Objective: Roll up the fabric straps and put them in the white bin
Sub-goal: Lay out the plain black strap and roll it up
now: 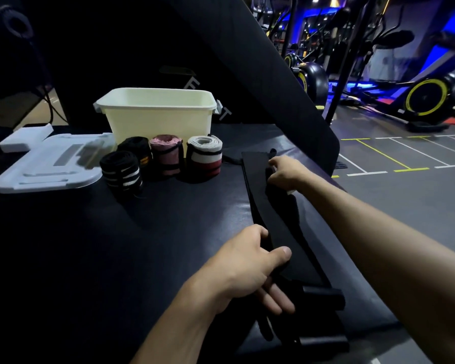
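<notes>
Under both hands [247, 261], black strap [276, 219] blurs into dark pad [116, 245].

Place was a gym: exercise bikes [428, 97] with yellow-rimmed flywheels, blue lighting, marked floor lines [384, 156].

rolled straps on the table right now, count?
4, all standing in front of the white bin: black one with white stripes nearest, black one behind it, pink, then white-and-red. The bin's inside isn't visible.
</notes>
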`<action>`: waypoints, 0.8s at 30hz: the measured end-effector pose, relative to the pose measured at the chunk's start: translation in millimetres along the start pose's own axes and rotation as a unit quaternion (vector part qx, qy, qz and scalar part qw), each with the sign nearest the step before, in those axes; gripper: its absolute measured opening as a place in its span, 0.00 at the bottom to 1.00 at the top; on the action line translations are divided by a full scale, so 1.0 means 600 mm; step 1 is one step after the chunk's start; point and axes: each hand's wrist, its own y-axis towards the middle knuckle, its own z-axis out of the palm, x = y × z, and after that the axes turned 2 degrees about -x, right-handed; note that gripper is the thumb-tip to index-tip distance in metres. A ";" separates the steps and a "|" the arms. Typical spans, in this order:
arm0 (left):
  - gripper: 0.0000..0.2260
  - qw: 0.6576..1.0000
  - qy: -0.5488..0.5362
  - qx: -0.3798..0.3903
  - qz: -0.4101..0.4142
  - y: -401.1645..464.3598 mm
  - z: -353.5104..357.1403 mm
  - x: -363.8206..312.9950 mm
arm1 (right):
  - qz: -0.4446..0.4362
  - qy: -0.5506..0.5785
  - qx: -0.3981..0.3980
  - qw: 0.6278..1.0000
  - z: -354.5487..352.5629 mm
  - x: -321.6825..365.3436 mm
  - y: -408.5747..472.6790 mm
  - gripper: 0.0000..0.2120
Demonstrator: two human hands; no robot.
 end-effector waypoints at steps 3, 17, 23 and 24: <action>0.07 0.999 0.036 -0.009 -0.015 -0.004 0.002 0.000 | -0.032 -0.060 -0.075 0.995 -0.002 -0.003 -0.013 0.17; 0.22 0.924 0.372 -0.090 0.008 -0.018 -0.004 -0.007 | -0.289 0.000 0.050 0.956 -0.024 -0.027 -0.179 0.08; 0.21 0.860 0.471 -0.180 0.073 -0.016 -0.007 0.005 | -0.267 0.122 0.047 0.955 -0.034 -0.086 -0.275 0.11; 0.19 0.854 0.472 -0.195 0.099 -0.014 -0.010 0.008 | -0.261 0.116 0.026 0.958 -0.032 -0.096 -0.291 0.13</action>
